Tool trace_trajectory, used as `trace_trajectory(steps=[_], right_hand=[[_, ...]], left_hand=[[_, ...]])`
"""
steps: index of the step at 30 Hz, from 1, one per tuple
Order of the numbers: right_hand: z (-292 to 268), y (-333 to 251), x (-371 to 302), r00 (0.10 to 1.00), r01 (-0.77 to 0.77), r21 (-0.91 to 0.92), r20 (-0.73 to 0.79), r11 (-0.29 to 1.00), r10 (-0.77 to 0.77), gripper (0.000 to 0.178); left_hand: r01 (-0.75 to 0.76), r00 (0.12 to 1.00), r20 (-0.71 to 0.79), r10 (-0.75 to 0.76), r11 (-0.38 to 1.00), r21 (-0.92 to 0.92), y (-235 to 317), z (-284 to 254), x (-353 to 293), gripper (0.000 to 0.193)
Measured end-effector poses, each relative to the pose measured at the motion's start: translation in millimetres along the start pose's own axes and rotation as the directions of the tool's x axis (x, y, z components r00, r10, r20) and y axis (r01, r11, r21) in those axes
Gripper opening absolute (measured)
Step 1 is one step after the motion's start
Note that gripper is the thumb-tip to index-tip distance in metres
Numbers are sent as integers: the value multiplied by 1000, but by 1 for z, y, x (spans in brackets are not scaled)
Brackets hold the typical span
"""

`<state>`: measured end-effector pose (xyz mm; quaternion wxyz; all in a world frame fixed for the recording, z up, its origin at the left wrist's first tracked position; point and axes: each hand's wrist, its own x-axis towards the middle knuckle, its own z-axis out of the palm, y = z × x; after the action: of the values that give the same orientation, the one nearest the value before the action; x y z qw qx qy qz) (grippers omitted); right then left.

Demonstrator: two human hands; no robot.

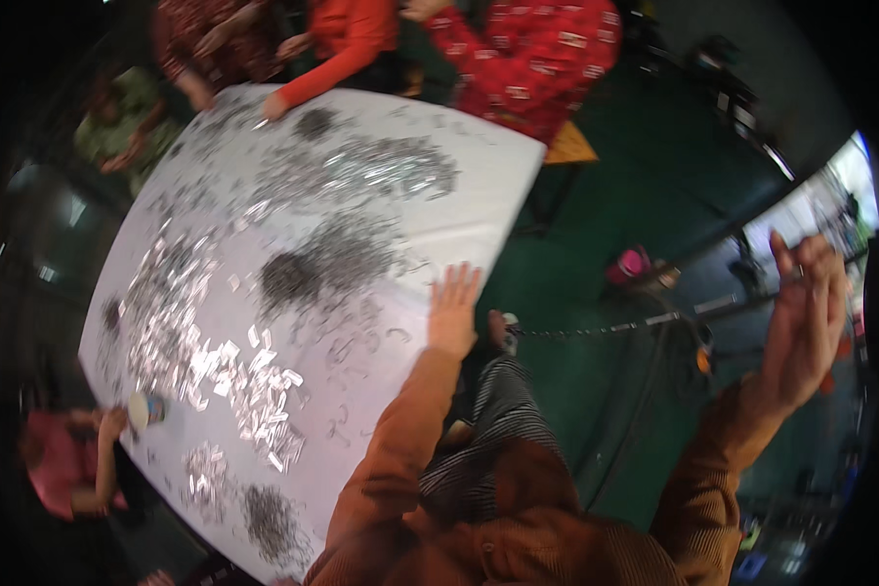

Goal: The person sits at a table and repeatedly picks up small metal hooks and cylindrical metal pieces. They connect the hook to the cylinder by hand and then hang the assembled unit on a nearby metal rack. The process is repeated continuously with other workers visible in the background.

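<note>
My left hand (453,311) lies flat near the right edge of the white-topped table (474,220), its fingers stretched out and nothing in it. Raised off to the right of the table, my right hand (807,327) hangs in the air. Its fingers are loosely bent, with one standing apart from the others, and I make out no object in it; a small bright spot shows by the fingers. Dark curved small pieces (347,342) are scattered left of my left hand. Beyond them is a dense dark pile (291,279) of small pieces.
Shiny pale strips (264,396) and silvery pieces (391,168) spread over the table. Several people stand or sit around it, one in a red patterned top (532,59). A white cup (146,410) sits at the left edge. A pink object (631,264) is beyond the green floor (581,322).
</note>
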<state>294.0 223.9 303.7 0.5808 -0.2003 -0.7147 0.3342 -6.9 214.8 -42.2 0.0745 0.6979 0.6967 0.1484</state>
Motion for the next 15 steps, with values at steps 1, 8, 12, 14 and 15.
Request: trace_trajectory(steps=[1,8,12,14,15], right_hand=[[-3,-8,5,1000,15,-47,-3,999,-15,21],[-25,-18,14,978,-64,-131,-204,989,36,15],[-61,-22,-11,926,-206,-170,-353,964,136,12],[-80,-21,-20,902,-243,-159,-399,957,163,13],[-91,-23,-26,880,-272,-176,-443,946,171,13]], left_hand=[[-6,1000,29,8,997,-72,3,-8,-1,112],[-14,1000,-17,14,1000,-27,-2,-8,-5,108],[-26,1000,-6,27,998,64,4,4,-8,108],[-27,1000,-9,27,997,68,1,1,-9,105],[-31,999,-10,32,997,65,2,2,-9,104]])
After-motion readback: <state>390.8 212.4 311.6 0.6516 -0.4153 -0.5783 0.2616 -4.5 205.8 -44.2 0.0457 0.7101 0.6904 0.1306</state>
